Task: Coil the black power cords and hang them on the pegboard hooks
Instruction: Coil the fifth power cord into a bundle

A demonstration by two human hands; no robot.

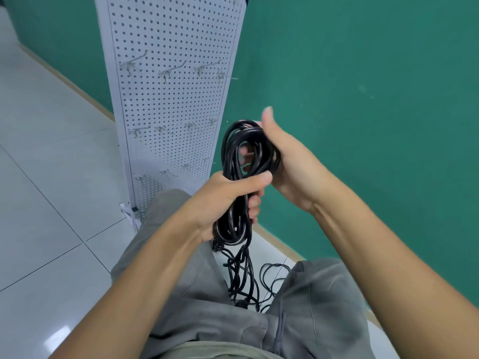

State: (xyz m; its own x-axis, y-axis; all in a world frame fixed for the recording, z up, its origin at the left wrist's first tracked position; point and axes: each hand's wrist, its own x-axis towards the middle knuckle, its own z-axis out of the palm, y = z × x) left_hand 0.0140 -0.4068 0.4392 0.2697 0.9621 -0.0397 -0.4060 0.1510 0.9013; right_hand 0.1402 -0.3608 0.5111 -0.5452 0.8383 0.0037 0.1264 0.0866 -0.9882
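Left of my hands stands the white perforated pegboard (168,99), thin wire hooks (171,71) bare. My left hand (228,200) is wrapped tight round the smooth black coil (243,156) at its middle; my right hand (282,156) grips its looped top, thumb raised. Below my fingers, loose cords (246,281) trail tangled between my grey trouser knees.

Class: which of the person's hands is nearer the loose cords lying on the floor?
Left. The left hand holds the coil's lower part, just above the floor cords; the right hand holds its top, higher up.
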